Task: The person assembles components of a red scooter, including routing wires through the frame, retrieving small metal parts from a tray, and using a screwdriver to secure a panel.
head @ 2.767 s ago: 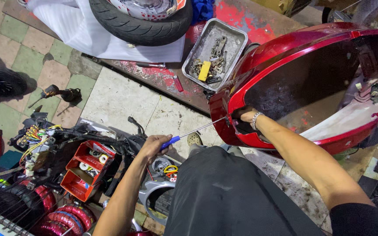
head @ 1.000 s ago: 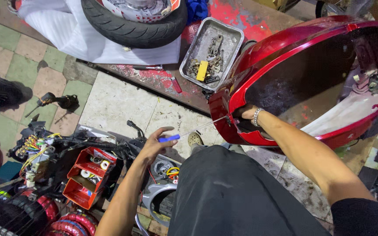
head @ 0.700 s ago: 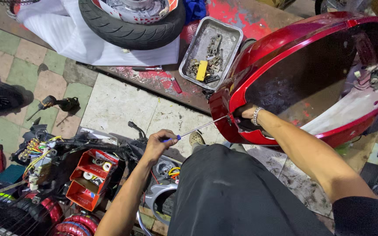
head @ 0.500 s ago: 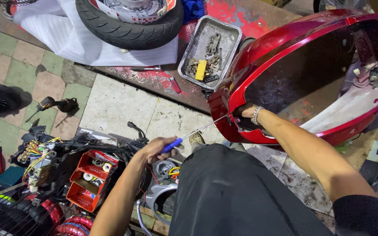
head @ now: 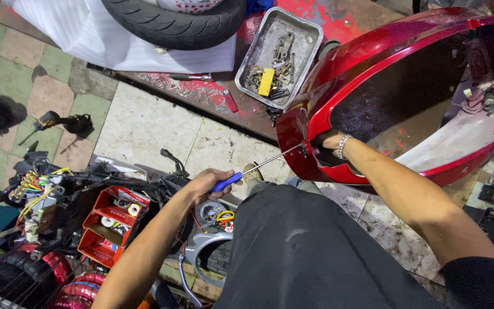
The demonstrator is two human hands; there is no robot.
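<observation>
Blue-handled screwdriver [head: 241, 175]: your left hand [head: 204, 184] has its fingers curled tight around the blue grip, thumb side up, fist closed on it. The thin steel shaft runs up and to the right from the fist, and its tip meets the lower front corner of the red scooter body panel [head: 373, 63], at a small fastener on the panel's edge. I cannot tell whether the tip is seated.

Your right hand [head: 330, 140] is at that same corner, just beside the tip. Its fingers reach inside the panel's rim and are mostly hidden, so I cannot tell how they are set; the hand looks to be bracing the edge. There's a beaded bracelet [head: 343, 146] on that wrist.

The panel lies open side toward you, dark inside, with loose wiring at the far right.

Beyond the panel's front corner: a metal tray [head: 307, 43] of bolts and brackets, with a yellow part [head: 266, 82] in it. A black tyre [head: 172, 23] rests on white sheeting above the tray's left.

Near your left forearm: a red parts box [head: 107, 226] holding small rolls and fittings, and a wiring harness [head: 32, 186] with yellow and green leads to the left of it. Your dark-trousered knee fills the bottom centre.
</observation>
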